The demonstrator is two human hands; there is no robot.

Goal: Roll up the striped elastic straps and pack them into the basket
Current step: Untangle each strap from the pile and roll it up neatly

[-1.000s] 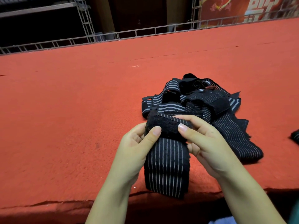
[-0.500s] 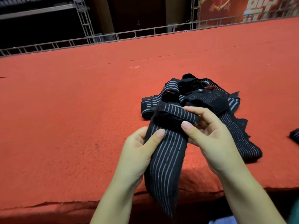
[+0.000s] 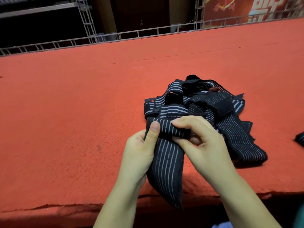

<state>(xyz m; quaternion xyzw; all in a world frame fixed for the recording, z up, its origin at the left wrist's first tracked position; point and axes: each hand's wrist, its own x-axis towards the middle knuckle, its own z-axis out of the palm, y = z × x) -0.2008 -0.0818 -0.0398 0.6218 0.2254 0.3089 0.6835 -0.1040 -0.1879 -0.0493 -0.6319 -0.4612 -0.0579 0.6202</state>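
Note:
Both hands hold one black elastic strap with thin white stripes [image 3: 166, 162] above the near edge of the red surface. Its top end is turned over into a small roll. My left hand [image 3: 139, 152] grips the roll's left side with the thumb on top. My right hand [image 3: 199, 142] pinches the roll's right side between fingers and thumb. The loose tail hangs down past the edge. A tangled pile of more striped straps [image 3: 213, 109] lies just behind my hands. No basket is in view.
The red carpeted surface [image 3: 74, 120] stretches far left and back to a metal truss rail [image 3: 115, 37]. Another dark strap end [image 3: 300, 139] shows at the right border. The near edge of the surface drops off below my wrists.
The strap's top end has been turned over into a tighter roll. My right hand's fingers have curled over it, and the hanging tail has twisted and narrowed.

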